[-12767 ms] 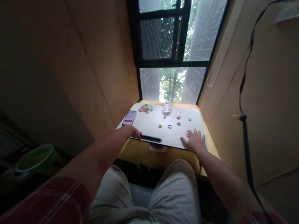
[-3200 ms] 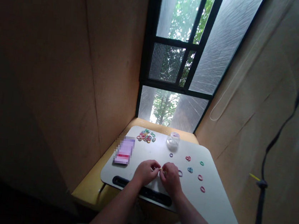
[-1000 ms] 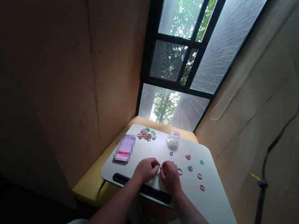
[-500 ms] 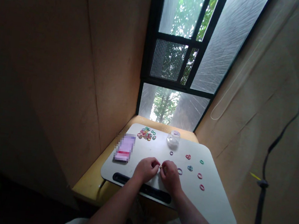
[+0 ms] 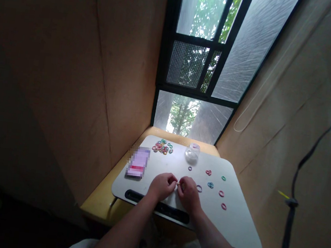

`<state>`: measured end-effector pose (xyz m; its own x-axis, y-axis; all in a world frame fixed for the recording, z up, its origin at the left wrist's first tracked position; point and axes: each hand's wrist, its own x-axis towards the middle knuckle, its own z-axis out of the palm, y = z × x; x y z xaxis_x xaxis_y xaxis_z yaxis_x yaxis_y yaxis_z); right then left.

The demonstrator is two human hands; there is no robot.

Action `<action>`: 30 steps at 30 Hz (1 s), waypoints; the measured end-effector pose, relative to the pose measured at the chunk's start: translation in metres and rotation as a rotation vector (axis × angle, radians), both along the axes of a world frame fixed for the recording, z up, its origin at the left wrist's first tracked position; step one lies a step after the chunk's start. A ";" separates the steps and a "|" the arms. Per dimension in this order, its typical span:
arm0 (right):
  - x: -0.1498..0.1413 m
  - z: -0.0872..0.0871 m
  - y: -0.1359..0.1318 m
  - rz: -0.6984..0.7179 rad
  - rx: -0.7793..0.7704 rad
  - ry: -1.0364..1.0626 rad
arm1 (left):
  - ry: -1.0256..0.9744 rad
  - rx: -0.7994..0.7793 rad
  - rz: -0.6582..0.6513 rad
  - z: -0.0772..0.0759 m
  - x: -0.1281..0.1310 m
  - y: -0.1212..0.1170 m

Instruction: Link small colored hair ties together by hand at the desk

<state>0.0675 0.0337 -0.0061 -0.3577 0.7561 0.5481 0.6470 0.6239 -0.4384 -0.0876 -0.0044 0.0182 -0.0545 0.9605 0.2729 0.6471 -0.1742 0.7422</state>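
Above the near part of a white lap table (image 5: 232,223), my left hand (image 5: 161,186) and my right hand (image 5: 189,193) meet with pinched fingertips. Something tiny and pale yellowish shows between them, too small to name. Just right of my right hand lies a purple ring (image 5: 201,189) like a small hair tie. Farther right are a blue-green cluster of rings (image 5: 210,185), a red cluster (image 5: 208,172), a green ring (image 5: 223,178), a pink ring (image 5: 221,194) and a red ring (image 5: 224,206). A small dark purple ring (image 5: 190,168) lies beyond my hands.
A pile of coloured rings (image 5: 162,147) lies at the back left, near a clear round jar (image 5: 192,155). At the left edge is a blurred purple phone-shaped object (image 5: 139,163). A black slot (image 5: 170,211) runs along the front edge. Walls and a window (image 5: 181,114) enclose the table.
Both hands keep the same pinched pose at the same spot. Only the camera view has shifted very slightly.
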 end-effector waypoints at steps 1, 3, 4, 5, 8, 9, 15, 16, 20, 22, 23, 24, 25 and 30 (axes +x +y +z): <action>0.000 0.000 0.000 0.002 0.000 0.002 | 0.000 -0.009 0.004 0.001 0.000 0.000; 0.000 0.000 0.000 0.006 -0.001 0.005 | 0.004 -0.024 0.007 0.002 0.000 -0.001; 0.000 0.001 0.000 0.006 -0.004 0.006 | 0.006 -0.026 0.006 0.003 0.000 -0.001; 0.000 0.001 -0.001 0.005 -0.010 0.006 | 0.009 -0.022 0.005 0.003 0.001 -0.001; 0.000 0.002 -0.001 0.002 -0.022 0.005 | 0.014 -0.007 0.004 0.003 0.000 -0.001; 0.000 0.002 -0.001 0.001 -0.021 0.005 | 0.014 -0.007 0.004 0.003 0.000 -0.001; 0.000 0.002 0.000 -0.002 -0.026 -0.004 | 0.013 -0.013 0.009 0.001 0.001 0.000; 0.000 0.002 0.000 -0.001 -0.031 -0.006 | 0.011 -0.015 0.011 0.001 0.001 0.000; 0.000 0.002 0.000 0.000 -0.035 -0.008 | 0.001 -0.014 0.004 0.000 0.000 0.001; 0.000 0.002 0.000 0.003 -0.027 -0.008 | -0.002 -0.011 -0.002 0.000 0.000 0.001; 0.000 0.001 0.000 0.003 -0.024 -0.008 | -0.003 -0.014 -0.005 0.000 0.000 0.001; 0.000 0.001 0.000 0.003 -0.022 -0.010 | -0.004 -0.019 -0.005 0.001 0.000 0.000; 0.000 0.001 0.001 0.002 -0.021 -0.011 | -0.004 -0.024 -0.005 0.001 0.000 0.000; 0.000 0.000 0.001 0.006 -0.023 -0.005 | 0.000 -0.035 0.004 0.003 0.001 -0.001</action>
<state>0.0674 0.0351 -0.0062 -0.3650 0.7660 0.5292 0.6451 0.6179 -0.4495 -0.0870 -0.0050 0.0211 -0.0586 0.9692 0.2392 0.6481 -0.1453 0.7476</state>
